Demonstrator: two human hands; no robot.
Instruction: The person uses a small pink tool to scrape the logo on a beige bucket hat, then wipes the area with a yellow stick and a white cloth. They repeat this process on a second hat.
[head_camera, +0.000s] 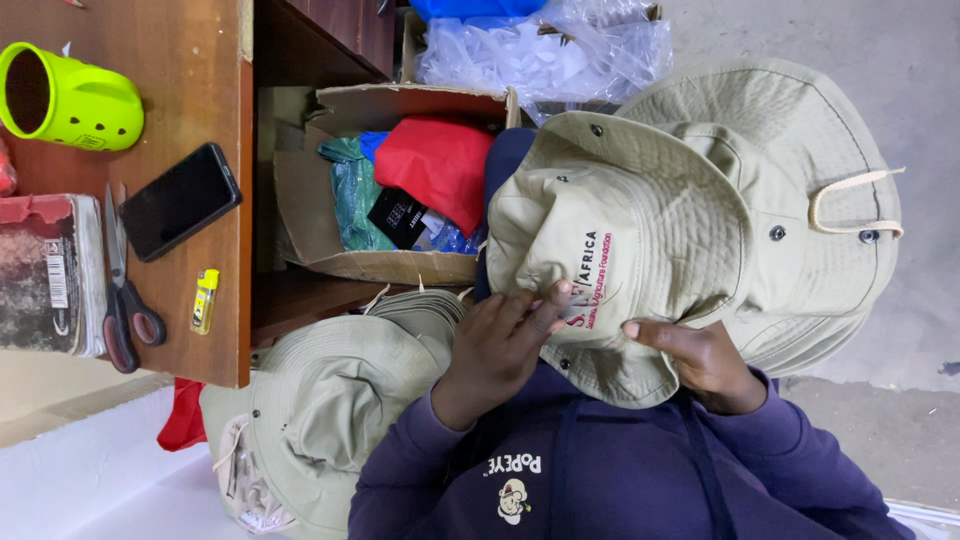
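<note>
A khaki wide-brimmed hat (700, 200) with red and black embroidery on its crown lies on my lap, a cord loop showing on its right side. My left hand (495, 350) has its fingertips bunched on the crown right at the embroidery. My right hand (705, 365) grips the lower edge of the hat, thumb on top and fingers underneath. Both sleeves are dark blue.
More khaki hats (330, 420) are piled at the lower left. Behind them an open cardboard box (400, 265) holds red, green and blue bags. A wooden table (190, 70) carries a green cup (70, 100), black phone (180, 200), scissors (120, 290) and yellow lighter (204, 300). Clear plastic bags (540, 50) lie above.
</note>
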